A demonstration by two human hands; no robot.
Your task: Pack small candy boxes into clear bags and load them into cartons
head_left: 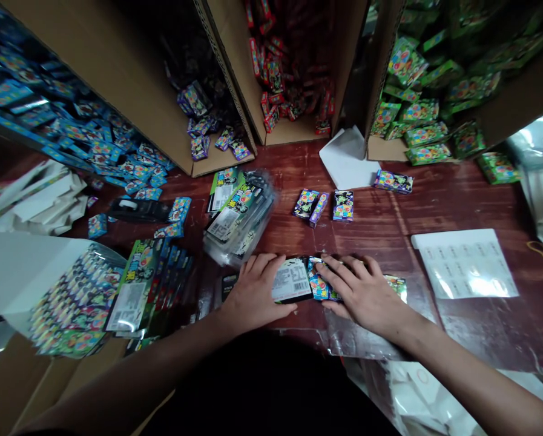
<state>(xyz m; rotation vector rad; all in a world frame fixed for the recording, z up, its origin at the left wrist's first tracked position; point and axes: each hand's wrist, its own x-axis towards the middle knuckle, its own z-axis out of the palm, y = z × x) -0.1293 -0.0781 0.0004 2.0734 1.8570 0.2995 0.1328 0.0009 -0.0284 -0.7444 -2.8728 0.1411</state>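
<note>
My left hand (253, 292) lies flat with fingers stretched out on a dark backing card (293, 280) bearing a white barcode label. My right hand (364, 293) rests beside it, fingers spread over a row of small colourful boxes (319, 284) lined up on the card; a green box (396, 284) shows past the knuckles. A clear plastic sleeve (366, 339) lies under the right hand on the red-brown wooden table (434, 200).
Three small boxes (323, 206) and one purple box (393, 181) lie further back. Open cartons hold blue (94, 139), purple (207, 130), red (280, 79) and green boxes (425, 115). A stack of bagged packs (241, 215), finished packs (130, 290) and a label sheet (466, 263) surround the hands.
</note>
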